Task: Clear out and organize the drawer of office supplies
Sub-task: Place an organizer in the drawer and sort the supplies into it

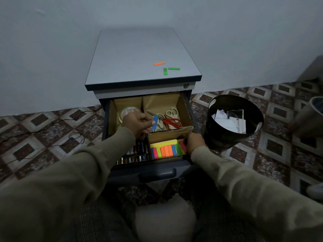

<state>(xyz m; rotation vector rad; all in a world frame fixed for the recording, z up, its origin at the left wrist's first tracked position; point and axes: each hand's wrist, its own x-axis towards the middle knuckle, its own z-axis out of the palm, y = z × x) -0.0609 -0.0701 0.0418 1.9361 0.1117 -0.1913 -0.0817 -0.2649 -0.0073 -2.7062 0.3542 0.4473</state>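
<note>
The top drawer (189, 109) of a grey cabinet stands pulled out, split by cardboard dividers. My left hand (138, 123) hovers over the drawer's middle and pinches a blue sticky flag (154, 122). My right hand (194, 143) reaches into the front right compartment, its fingers at the right end of a row of coloured sticky flags (167, 150). Scissors (170, 119), one pair red-handled, lie in the back right compartment. A tape roll (128, 110) sits back left. Batteries (134, 154) fill the front left compartment.
One orange flag (159, 63) and two green flags (169, 70) lie on the cabinet top (136, 55). A black waste bin (232, 121) with paper scraps stands right of the drawer on the patterned floor. A thin black cable (52, 126) runs on the left.
</note>
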